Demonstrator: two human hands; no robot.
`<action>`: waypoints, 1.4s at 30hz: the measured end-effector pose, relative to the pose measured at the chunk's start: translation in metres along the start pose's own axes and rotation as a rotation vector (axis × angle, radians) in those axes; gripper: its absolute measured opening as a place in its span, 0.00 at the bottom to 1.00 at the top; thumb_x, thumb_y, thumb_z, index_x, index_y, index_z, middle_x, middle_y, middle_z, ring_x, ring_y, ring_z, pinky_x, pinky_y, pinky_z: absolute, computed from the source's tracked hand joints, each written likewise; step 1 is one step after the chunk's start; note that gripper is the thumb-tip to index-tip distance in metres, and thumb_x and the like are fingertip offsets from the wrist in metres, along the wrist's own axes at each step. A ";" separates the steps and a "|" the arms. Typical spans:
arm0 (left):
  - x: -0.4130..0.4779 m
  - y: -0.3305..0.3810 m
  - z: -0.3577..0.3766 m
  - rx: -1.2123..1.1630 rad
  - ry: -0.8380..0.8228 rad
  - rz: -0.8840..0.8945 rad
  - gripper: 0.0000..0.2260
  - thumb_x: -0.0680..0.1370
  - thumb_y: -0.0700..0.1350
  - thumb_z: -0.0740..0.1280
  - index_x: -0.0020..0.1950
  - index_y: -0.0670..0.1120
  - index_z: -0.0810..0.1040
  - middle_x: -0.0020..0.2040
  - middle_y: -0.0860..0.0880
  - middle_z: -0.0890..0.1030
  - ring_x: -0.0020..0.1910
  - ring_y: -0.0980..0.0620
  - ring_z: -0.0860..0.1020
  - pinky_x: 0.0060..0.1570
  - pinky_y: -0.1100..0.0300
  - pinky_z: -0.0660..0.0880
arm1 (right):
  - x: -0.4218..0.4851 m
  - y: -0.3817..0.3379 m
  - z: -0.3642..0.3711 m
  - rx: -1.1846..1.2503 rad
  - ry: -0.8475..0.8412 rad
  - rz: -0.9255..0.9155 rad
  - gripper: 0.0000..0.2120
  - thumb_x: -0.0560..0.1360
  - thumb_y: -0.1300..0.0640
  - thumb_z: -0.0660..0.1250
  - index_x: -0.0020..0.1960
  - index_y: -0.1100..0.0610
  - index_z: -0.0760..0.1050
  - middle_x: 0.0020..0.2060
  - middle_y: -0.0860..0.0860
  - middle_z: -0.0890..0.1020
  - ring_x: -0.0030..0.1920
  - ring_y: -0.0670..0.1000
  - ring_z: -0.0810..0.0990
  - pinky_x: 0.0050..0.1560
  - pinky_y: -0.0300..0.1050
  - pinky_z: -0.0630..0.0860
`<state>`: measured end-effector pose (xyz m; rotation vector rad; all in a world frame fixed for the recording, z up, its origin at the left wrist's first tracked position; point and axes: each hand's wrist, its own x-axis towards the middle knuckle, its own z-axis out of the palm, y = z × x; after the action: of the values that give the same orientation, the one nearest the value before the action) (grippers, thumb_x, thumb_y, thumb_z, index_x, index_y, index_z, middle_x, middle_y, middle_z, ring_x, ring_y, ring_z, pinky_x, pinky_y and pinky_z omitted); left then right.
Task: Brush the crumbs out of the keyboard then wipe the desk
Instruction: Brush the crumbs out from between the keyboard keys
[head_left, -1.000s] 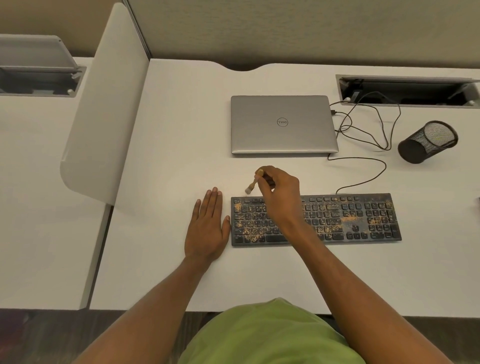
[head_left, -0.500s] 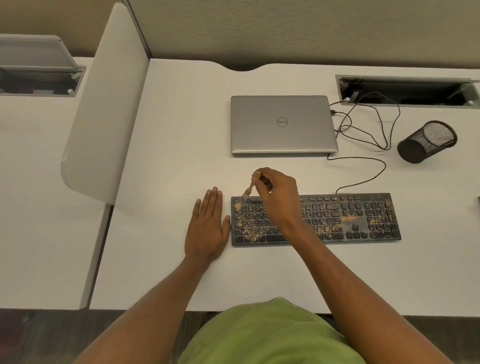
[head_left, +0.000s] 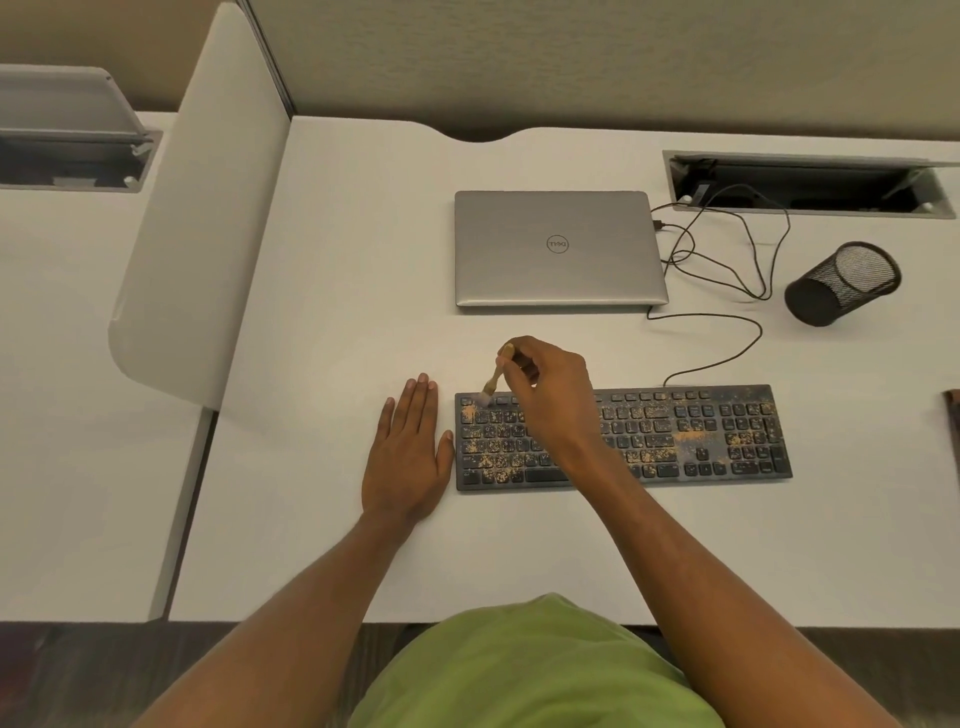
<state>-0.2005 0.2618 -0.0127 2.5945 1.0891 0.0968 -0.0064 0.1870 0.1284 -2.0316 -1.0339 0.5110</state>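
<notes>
We see the black keyboard (head_left: 701, 457) lying flat on the white desk (head_left: 332, 312), long side facing the person. Orange-tan crumbs (head_left: 498, 460) are scattered over its keys, thickest on its left half, with a patch mid-right.

The right hand (head_left: 550, 395) hovers over the keyboard's upper left part, fingers curled and pinching a small brush (head_left: 493, 382) by its handle. The brush tilts down and left, and its pale bristles touch the keyboard's top-left corner keys. The right forearm crosses the keyboard's middle.

The left hand (head_left: 408, 457) lies palm down on the desk just left of the keyboard, fingers straight and together, thumb almost at the keyboard's left edge; we cannot tell whether it touches. It holds nothing.

Behind the keyboard sits a closed silver laptop (head_left: 558, 249). A thin black cable (head_left: 727, 358) runs from the keyboard's back edge up toward the laptop's right side. Back-right of the keyboard a black mesh cup (head_left: 841, 283) lies tipped on its side, and farther back an open cable hatch (head_left: 810, 182) is set in the desk. Far left of the keyboard stands a grey divider panel (head_left: 192, 234). In front of the keyboard, a green shirt (head_left: 535, 670). A dark object (head_left: 953, 415) is cut off at the frame edge right of the keyboard; we cannot tell what it is.
</notes>
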 end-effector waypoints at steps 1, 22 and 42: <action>0.000 0.000 0.000 0.001 0.000 0.001 0.31 0.87 0.58 0.45 0.88 0.46 0.47 0.88 0.49 0.47 0.87 0.53 0.44 0.86 0.48 0.47 | 0.000 0.000 -0.001 -0.006 0.016 0.001 0.05 0.83 0.55 0.67 0.51 0.53 0.81 0.39 0.41 0.82 0.43 0.47 0.81 0.47 0.57 0.81; 0.000 0.000 0.000 0.003 0.027 0.017 0.31 0.87 0.55 0.48 0.88 0.44 0.50 0.88 0.48 0.50 0.87 0.52 0.46 0.86 0.48 0.49 | -0.003 -0.005 0.011 -0.045 -0.033 -0.062 0.07 0.83 0.53 0.66 0.49 0.53 0.82 0.40 0.44 0.84 0.42 0.46 0.81 0.46 0.54 0.81; 0.000 0.001 -0.001 0.007 0.024 0.014 0.31 0.87 0.55 0.48 0.88 0.44 0.49 0.88 0.48 0.49 0.87 0.53 0.45 0.86 0.47 0.49 | -0.002 -0.003 0.003 -0.008 0.030 0.000 0.06 0.82 0.54 0.67 0.49 0.52 0.82 0.39 0.43 0.84 0.42 0.47 0.82 0.46 0.55 0.81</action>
<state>-0.2004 0.2613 -0.0118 2.6139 1.0811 0.1274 -0.0113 0.1881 0.1288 -2.0403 -1.0199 0.4758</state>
